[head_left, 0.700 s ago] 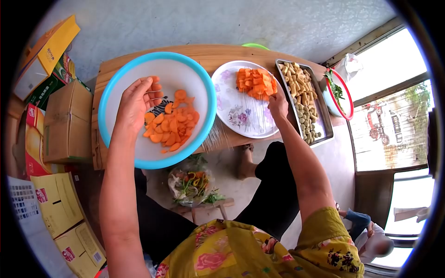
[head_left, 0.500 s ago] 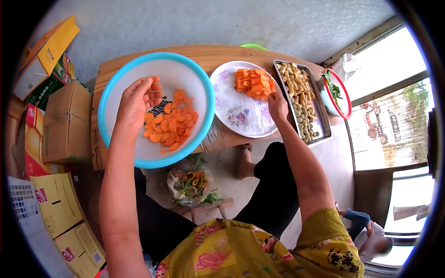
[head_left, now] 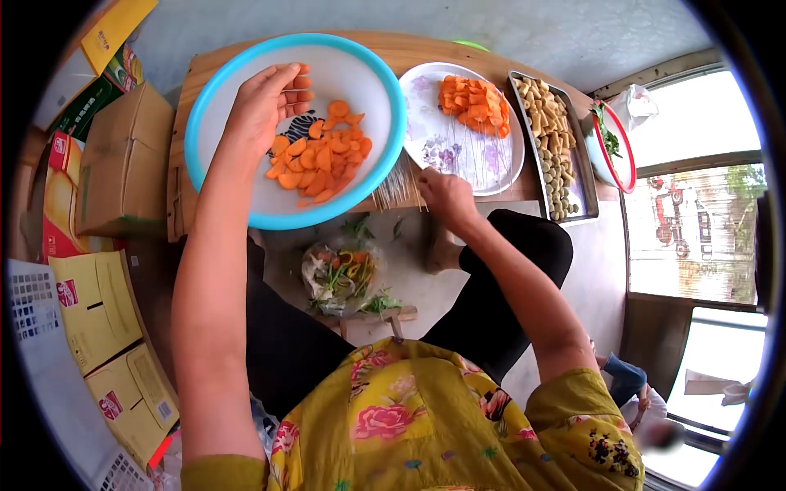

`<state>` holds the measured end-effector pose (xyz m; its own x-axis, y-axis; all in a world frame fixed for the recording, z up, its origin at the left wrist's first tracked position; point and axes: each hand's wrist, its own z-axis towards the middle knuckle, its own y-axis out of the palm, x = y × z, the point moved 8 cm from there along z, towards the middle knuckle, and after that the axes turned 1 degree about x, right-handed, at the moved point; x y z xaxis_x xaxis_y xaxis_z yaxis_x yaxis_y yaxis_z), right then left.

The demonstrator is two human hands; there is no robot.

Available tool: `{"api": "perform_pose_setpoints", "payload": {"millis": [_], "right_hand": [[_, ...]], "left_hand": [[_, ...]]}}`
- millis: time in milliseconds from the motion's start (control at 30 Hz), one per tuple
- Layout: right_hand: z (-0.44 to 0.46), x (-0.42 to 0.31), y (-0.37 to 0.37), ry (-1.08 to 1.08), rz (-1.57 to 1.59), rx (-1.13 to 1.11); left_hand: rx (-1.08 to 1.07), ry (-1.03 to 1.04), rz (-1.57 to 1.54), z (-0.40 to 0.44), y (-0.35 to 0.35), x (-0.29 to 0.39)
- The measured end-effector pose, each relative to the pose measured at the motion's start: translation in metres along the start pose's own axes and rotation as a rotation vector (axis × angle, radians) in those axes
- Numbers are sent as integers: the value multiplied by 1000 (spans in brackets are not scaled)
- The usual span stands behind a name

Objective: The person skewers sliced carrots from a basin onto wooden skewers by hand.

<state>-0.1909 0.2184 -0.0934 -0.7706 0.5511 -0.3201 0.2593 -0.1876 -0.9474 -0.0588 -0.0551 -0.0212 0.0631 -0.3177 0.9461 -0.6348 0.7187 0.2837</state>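
Over a white basin with a blue rim (head_left: 397,90), my left hand (head_left: 260,105) is raised with its fingers curled round a few carrot slices (head_left: 304,83). More carrot slices (head_left: 323,155) lie loose in the basin below it. My right hand (head_left: 446,195) is closed at the table's front edge, beside a bundle of thin skewers (head_left: 396,188); what its fingertips pinch is hidden. Behind that hand, a white flowered plate (head_left: 416,92) holds a pile of threaded carrot pieces (head_left: 475,105), with thin sticks running out toward me.
Right of the plate stands a metal tray (head_left: 583,214) of pale and greenish pieces. Past it is a red-rimmed bowl (head_left: 629,168) with leafy greens. Cardboard boxes (head_left: 123,164) are stacked at left. A bag of vegetable scraps (head_left: 340,278) sits below the table. Another person (head_left: 643,401) is at lower right.
My right hand has moved from the carrot pile on the plate toward me and left, to the skewers. My left hand stays over the basin with its slices. The view has tilted down.
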Motion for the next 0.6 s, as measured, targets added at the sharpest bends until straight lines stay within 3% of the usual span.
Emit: {"api": "perform_pose_setpoints", "payload": {"millis": [200,600], "right_hand": [[2,17,41,104,-209,-84],[5,30,48,196,-179,-71]], "left_hand": [[-11,11,15,0,-1,1],[-40,40,66,1,6,1]]}}
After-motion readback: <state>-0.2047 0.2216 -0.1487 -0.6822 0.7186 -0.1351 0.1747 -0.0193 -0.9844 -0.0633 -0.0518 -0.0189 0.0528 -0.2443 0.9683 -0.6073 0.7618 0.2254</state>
